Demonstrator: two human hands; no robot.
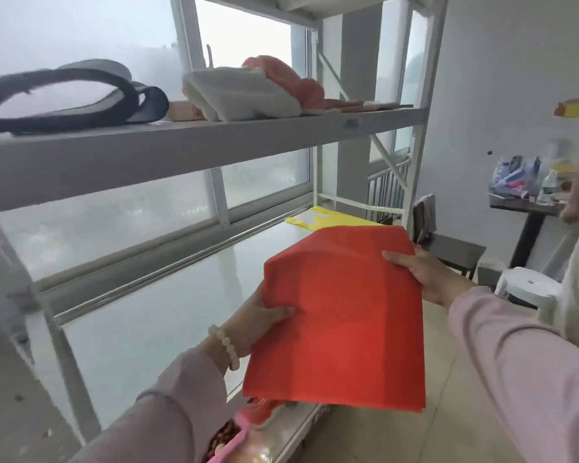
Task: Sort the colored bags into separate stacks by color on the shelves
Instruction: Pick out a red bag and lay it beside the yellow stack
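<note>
**Red bag in the air: watch where it lands**

Head view: you hold the red bag [345, 315] flat above the front edge of the lower shelf [168, 295]. Your left hand [264, 315] pinches its near left edge, thumb on top. Your right hand [422, 272] grips the far right edge. The yellow bag [331, 219] lies on the shelf just behind, partly hidden by the red one. If you set the red one down too far back, it will likely overlap the yellow and mix the colours. The fabric looks limp, so letting go with one hand early could make it sag or unfold. Much of it hangs past the shelf front and may slide off.
</note>
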